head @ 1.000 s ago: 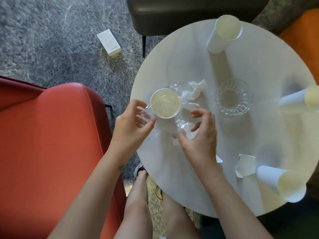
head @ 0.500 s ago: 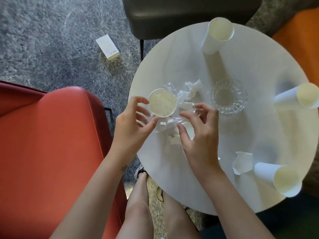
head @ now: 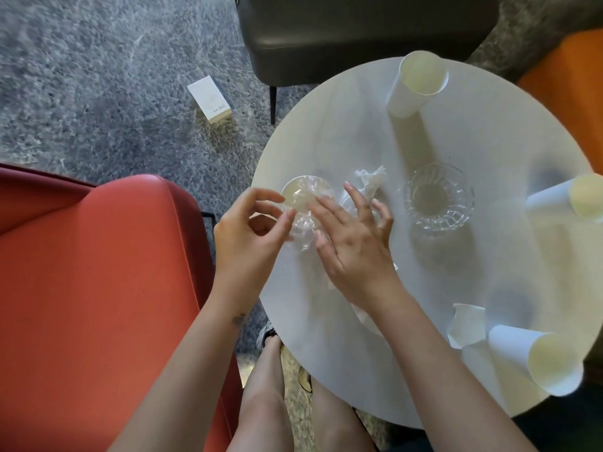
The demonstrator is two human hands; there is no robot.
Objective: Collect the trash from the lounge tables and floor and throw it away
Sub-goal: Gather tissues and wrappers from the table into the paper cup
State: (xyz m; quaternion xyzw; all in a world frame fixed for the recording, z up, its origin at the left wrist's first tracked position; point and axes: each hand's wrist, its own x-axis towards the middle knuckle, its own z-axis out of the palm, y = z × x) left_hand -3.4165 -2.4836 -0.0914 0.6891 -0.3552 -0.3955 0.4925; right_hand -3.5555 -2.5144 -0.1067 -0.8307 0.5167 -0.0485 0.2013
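Observation:
A small paper cup (head: 301, 190) stands near the left edge of the round white table (head: 342, 125), with crumpled clear plastic wrap (head: 301, 230) spilling out of it. My left hand (head: 248, 236) curls round the cup's left side, forefinger and thumb at its rim. My right hand (head: 354, 236) lies over the plastic with fingers spread and fairly straight, the forefinger pressing the wrap at the cup's mouth. A crumpled white tissue (head: 372, 176) lies just beyond my right fingers. More white paper (head: 363, 316) peeks out under my right forearm.
A glass bowl (head: 437, 197) sits mid-table. Paper cups stand at the far (head: 417, 79), right (head: 574, 199) and near right (head: 538, 357) edges, with a torn paper scrap (head: 466, 324). A white box (head: 212, 99) lies on the grey carpet. Red armchair (head: 98, 288) left, dark chair (head: 359, 27) ahead.
My right hand has moved left over the plastic wrap and pushed it toward and into the cup. My left hand has stayed at the cup's side.

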